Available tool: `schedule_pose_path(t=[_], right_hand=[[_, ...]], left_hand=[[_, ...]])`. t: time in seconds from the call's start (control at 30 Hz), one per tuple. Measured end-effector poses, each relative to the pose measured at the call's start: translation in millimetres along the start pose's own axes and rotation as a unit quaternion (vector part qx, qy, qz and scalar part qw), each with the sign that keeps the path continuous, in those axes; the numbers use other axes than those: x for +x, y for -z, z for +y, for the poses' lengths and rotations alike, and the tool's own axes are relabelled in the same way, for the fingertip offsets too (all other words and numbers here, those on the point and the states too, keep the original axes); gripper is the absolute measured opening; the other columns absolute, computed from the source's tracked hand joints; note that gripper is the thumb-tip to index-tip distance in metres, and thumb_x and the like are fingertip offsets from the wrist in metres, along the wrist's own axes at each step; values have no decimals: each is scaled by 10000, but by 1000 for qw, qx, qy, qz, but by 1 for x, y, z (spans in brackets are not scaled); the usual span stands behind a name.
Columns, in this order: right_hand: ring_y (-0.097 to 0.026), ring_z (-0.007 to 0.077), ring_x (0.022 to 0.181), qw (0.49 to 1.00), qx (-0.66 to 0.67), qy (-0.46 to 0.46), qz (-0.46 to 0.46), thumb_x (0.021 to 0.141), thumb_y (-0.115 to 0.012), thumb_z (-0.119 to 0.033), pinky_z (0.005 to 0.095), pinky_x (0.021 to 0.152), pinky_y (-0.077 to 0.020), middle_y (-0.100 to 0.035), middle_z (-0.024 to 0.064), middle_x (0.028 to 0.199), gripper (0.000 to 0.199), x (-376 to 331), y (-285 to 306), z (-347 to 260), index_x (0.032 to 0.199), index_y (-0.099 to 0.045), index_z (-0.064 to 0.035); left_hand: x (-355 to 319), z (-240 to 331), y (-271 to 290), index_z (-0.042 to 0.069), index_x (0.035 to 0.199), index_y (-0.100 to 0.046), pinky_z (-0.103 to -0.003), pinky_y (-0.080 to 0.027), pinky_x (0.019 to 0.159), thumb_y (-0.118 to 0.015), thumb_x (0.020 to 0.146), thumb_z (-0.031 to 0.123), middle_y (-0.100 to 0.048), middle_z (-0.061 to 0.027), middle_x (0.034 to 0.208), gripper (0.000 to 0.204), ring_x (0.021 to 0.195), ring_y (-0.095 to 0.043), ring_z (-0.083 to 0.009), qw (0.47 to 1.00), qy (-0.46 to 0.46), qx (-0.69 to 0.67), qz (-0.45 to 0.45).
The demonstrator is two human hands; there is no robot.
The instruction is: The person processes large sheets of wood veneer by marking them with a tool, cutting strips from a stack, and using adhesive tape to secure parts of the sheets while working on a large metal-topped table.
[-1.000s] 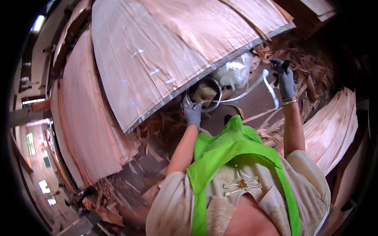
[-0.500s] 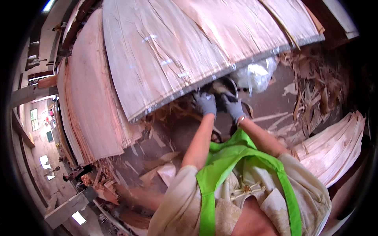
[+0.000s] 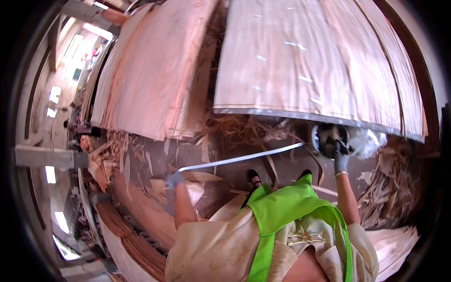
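Note:
Out to the left, my gloved left hand (image 3: pixel 174 181) is closed on one end of a long, narrow, pale strip of tape (image 3: pixel 239 160). The strip stretches tautly rightward, toward a round reel (image 3: pixel 315 141) with a shiny rim and dark middle. At the reel, the black-tipped grey glove of my right hand (image 3: pixel 341 162) grips its near side, under the front edge of a veneer stack (image 3: pixel 300 70). My right fingers are partly lost in the dark there. A crumpled clear plastic bag (image 3: pixel 369 143) is just right of that hand.
A second veneer stack (image 3: pixel 150 70) stands to the left, across a narrow gap. Torn veneer scraps (image 3: pixel 390 183) heap up at the right, and more shreds litter the floor (image 3: pixel 225 176) around my feet. Another pile of sheets (image 3: pixel 127 235) lies at the lower left.
My hands were close together at the reel. My left hand has swung far out to the left, drawing the strip of tape; the right has stayed at the reel. The view has turned left.

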State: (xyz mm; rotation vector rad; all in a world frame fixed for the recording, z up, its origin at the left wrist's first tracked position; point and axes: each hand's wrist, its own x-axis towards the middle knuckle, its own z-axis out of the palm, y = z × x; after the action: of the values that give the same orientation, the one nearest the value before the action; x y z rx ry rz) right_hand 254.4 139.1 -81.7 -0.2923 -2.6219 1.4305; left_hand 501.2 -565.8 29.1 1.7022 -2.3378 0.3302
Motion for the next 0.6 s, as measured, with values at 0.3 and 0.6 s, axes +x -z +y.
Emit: schedule_pose_path(t=[0.3, 0.6], right_hand=[[-562, 244, 954, 948, 99, 225, -204, 668, -494, 99, 296, 828, -446, -585, 119, 1027, 327, -86, -147, -293, 949, -625, -5], [-632, 276, 902, 878, 62, 371, -296, 652, -663, -25, 313, 765, -505, -622, 118, 1089, 459, -144, -294, -472, 1103, -605, -86]], left_hand=[[64, -31, -79, 6, 863, -645, -351, -464, 605, -607, 777, 94, -612, -88, 750, 129, 685, -571, -180, 886, -172, -360, -236], [52, 151, 110, -14, 1047, -595, -281, -475, 819, -635, 813, 78, -604, -139, 1128, 254, 963, -587, -170, 651, -267, -607, -369]])
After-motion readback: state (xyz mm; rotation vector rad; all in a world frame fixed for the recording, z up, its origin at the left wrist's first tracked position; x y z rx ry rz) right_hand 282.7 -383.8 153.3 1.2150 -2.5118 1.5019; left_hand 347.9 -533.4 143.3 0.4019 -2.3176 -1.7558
